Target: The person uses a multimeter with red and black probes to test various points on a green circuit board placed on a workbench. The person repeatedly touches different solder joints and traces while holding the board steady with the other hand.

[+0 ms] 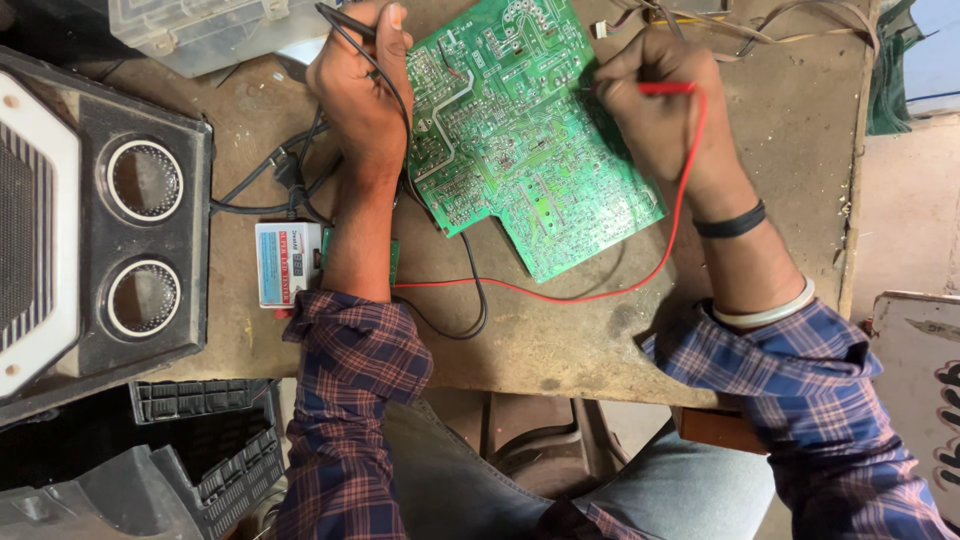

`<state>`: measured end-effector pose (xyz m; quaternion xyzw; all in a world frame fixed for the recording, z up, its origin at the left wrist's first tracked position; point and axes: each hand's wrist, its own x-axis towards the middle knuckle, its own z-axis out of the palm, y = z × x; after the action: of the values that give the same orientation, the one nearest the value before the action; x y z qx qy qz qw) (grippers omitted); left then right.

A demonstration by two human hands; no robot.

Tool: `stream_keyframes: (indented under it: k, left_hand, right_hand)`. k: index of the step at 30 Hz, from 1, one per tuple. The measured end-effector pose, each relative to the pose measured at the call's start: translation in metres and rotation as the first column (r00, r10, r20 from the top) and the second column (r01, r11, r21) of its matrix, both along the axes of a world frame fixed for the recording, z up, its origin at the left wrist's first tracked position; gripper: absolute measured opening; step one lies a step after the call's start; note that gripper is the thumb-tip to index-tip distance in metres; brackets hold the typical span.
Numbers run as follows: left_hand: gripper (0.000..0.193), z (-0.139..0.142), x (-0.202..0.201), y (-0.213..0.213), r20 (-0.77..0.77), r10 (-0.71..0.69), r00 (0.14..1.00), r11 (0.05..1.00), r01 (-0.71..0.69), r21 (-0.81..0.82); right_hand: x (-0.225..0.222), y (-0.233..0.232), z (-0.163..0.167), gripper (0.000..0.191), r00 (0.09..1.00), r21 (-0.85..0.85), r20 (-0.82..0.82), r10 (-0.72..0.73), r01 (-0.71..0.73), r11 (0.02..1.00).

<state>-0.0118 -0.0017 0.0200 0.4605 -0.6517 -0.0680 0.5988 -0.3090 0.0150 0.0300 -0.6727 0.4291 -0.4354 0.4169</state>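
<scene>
Speaker (105, 215) far left of board. Green board (520, 130) flat on table (790, 130). Left hand (362, 95) at board's left edge, fingers pinching black probe (345, 20). Right hand (655, 105) on board's right edge, fingers pinching red probe (665, 88). White meter (287, 263) lower left of board.

An electronics repair workshop: worn workbench (560, 340), circuit board (520, 130), speaker cabinet (90, 220), tester (287, 263).

A worn brown tabletop (560, 350) carries a green circuit board (520, 140) at its far middle, a small white meter box (287, 263) at the left with black cables (270, 180) beside it, and a red lead (560, 295) trailing across the near side.
</scene>
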Motion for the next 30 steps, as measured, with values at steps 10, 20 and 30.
stream_keyframes:
  k: [10,20,30]
  left_hand:
    - [0.016,0.001,-0.002,0.004,0.006,0.008,1.0,1.0,-0.008,0.006]
    - [0.015,0.003,-0.003,0.003,-0.015,-0.005,1.0,1.0,0.005,0.012]
    - [0.014,-0.001,-0.002,0.001,-0.013,-0.068,0.998,0.995,0.067,-0.069]
  right_hand:
    - [0.001,-0.007,-0.008,0.016,0.931,0.218,0.35,-0.108,0.031,0.976]
    - [0.024,0.001,-0.027,0.009,0.977,-0.022,0.214,0.017,-0.013,1.0]
    - [0.03,0.004,-0.019,0.006,0.99,-0.043,0.14,0.012,-0.006,0.999]
